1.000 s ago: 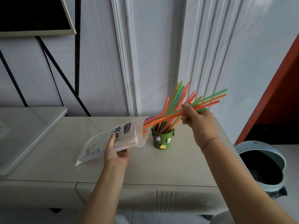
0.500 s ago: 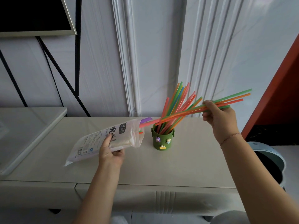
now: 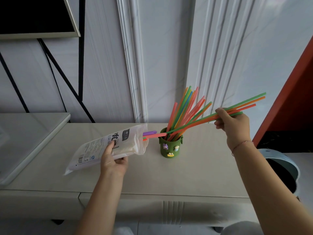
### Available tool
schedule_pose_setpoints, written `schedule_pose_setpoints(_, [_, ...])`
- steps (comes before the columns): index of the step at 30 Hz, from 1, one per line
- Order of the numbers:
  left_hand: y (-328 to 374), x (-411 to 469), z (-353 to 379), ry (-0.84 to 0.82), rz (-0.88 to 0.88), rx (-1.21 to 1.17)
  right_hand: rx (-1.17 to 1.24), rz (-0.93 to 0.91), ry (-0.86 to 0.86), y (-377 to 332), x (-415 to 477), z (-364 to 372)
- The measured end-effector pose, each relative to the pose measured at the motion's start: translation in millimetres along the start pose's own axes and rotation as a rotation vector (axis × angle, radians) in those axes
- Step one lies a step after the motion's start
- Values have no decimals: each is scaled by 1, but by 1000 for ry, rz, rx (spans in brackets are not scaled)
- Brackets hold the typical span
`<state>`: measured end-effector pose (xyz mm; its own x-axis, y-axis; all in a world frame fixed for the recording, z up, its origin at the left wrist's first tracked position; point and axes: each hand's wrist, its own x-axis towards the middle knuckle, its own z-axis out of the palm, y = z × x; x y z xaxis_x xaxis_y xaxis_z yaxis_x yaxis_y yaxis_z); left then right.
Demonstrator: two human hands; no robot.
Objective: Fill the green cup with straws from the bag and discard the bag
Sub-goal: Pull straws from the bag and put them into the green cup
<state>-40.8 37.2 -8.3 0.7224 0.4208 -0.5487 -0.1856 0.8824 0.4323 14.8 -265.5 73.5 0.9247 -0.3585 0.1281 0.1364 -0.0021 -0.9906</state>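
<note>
A green cup [image 3: 171,147] with small stickers stands on the beige cabinet top [image 3: 194,173] and holds several coloured straws leaning right. My left hand [image 3: 112,161] grips a white printed straw bag [image 3: 101,147], mouth turned toward the cup; a few straw ends [image 3: 153,135] poke out of the mouth. My right hand [image 3: 234,125], to the right of the cup and above the top, pinches a bundle of green, orange and red straws [image 3: 199,121]. The bundle's left ends reach over the cup rim, just outside the bag.
A pale blue bin [image 3: 281,168] with a dark liner stands on the floor, right of the cabinet. A white panel [image 3: 25,141] lies at the left end. Behind are a marble wall, a black metal rack and a dark-screened frame [image 3: 37,16]. An orange wall edge rises at far right.
My right hand has moved right, drawing the straw bundle almost fully out of the bag. My left hand has slid the bag slightly left and away from the cup.
</note>
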Motion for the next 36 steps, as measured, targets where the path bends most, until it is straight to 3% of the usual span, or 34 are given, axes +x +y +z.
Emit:
schedule_pose_setpoints(10, [-6, 0, 2, 1, -23, 21, -153, -29, 1, 6, 3, 8])
schedule_pose_setpoints(22, [-9, -5, 6, -2, 3, 31, -416, -27, -258, 24, -5, 59])
schedule_pose_setpoints(25, [-11, -3, 5, -11, -1, 38, -386, 17, -301, 32, -8, 59])
schedule_pose_setpoints(30, [-12, -2, 4, -4, 1, 58, -213, 27, -220, 37, -10, 52])
schedule_pose_setpoints(33, [-15, -2, 4, -11, 5, 91, -221, -21, -157, 34, -10, 50])
schedule_pose_setpoints(36, [-18, -4, 5, -8, 4, 90, -307, -21, -211, 36, -10, 54])
